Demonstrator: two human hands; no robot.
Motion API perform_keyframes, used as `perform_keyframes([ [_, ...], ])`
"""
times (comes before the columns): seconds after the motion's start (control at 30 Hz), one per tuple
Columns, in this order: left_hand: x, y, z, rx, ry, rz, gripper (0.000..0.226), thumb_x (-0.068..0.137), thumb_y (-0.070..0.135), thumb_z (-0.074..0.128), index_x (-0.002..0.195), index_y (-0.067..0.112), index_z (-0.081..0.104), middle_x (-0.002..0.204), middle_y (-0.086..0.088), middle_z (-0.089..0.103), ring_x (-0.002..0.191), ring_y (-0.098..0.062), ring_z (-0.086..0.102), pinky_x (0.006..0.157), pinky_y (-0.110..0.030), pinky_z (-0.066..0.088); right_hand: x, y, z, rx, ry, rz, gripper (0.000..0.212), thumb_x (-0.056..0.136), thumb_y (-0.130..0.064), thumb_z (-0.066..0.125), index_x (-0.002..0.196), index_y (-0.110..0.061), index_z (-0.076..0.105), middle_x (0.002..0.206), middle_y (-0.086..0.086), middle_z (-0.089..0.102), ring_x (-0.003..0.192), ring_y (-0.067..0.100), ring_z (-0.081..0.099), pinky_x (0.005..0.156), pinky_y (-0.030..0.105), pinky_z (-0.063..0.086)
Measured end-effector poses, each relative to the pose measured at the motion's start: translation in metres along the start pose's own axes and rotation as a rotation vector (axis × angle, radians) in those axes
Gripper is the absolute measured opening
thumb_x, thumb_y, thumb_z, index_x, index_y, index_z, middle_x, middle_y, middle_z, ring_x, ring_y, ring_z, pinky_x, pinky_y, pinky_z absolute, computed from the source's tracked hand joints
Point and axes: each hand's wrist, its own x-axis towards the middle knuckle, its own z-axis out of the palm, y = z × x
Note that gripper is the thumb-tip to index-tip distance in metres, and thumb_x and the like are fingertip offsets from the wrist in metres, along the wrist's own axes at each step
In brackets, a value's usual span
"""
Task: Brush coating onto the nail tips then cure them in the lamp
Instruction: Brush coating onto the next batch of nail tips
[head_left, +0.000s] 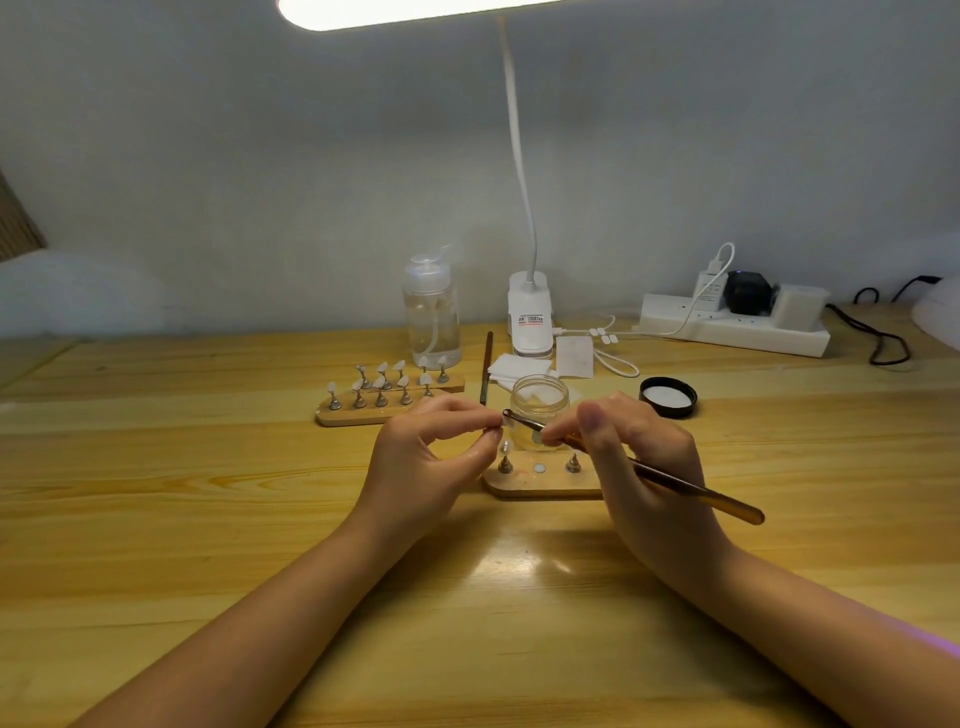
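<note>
Two hands worked just above the near stand (524, 486): left hand (431, 462) pinched a nail tip, right hand (639, 462) pinched the brush (675, 480) (coating step; curing presumably next).

A bright lamp head (415, 10) overhead blows out white; glare pools on the desk (519, 566); edges bend and soften.

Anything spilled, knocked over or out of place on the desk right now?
Nothing spilled or toppled. The jar stands upright but open, its black lid lying inside-up to its right. On the near wooden stand, one holder spot shows only a bare white disc.
</note>
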Motion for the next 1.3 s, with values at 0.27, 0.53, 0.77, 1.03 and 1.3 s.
perform_keyframes([
  [0.27,-0.0014,0.0006,-0.0008,0.000,-0.008,-0.005,0.025,0.077,0.005,0.067,0.094,0.023,0.066,0.087,0.013,0.064,0.090,-0.008,0.059,0.080,-0.016,0.047,-0.0017,-0.0014,-0.0038,0.115,0.055,0.052,0.036,0.091,-0.038,0.038,0.068,-0.023,0.061,0.063,-0.007,0.062,0.064,0.006,0.061,0.065,0.041,0.049],
  [0.53,0.0016,0.0010,0.0020,-0.002,0.001,-0.028,0.024,0.076,0.006,0.068,0.094,0.023,0.066,0.086,0.012,0.064,0.088,-0.008,0.059,0.081,-0.018,0.046,0.0023,0.0011,0.0009,-0.030,-0.011,-0.032,0.042,0.091,-0.033,0.038,0.078,-0.005,0.068,0.077,-0.002,0.065,0.076,0.006,0.061,0.068,0.036,0.049],
  [0.77,-0.0015,-0.0004,-0.0012,-0.016,0.002,-0.034,0.025,0.077,0.006,0.068,0.093,0.025,0.066,0.085,0.012,0.064,0.087,-0.003,0.057,0.079,-0.013,0.045,-0.0016,0.0018,-0.0047,0.025,0.019,0.010,0.035,0.089,-0.025,0.039,0.068,-0.014,0.064,0.064,-0.005,0.062,0.065,0.003,0.060,0.065,0.030,0.047],
  [1.03,-0.0010,0.0003,-0.0004,-0.016,0.007,-0.035,0.024,0.077,0.006,0.068,0.094,0.022,0.066,0.084,0.011,0.064,0.086,-0.006,0.058,0.078,-0.013,0.046,0.0009,0.0012,0.0010,-0.026,-0.002,-0.027,0.046,0.093,-0.034,0.035,0.078,-0.005,0.067,0.075,0.003,0.066,0.074,0.011,0.060,0.066,0.039,0.049],
  [1.3,0.0018,0.0012,0.0007,-0.031,0.020,-0.052,0.025,0.077,0.003,0.068,0.092,0.023,0.066,0.083,0.012,0.063,0.083,-0.004,0.058,0.074,-0.008,0.044,0.0015,0.0018,-0.0005,-0.085,0.000,-0.048,0.051,0.094,-0.038,0.033,0.073,-0.006,0.068,0.074,-0.009,0.060,0.073,0.007,0.057,0.065,0.043,0.047],
])
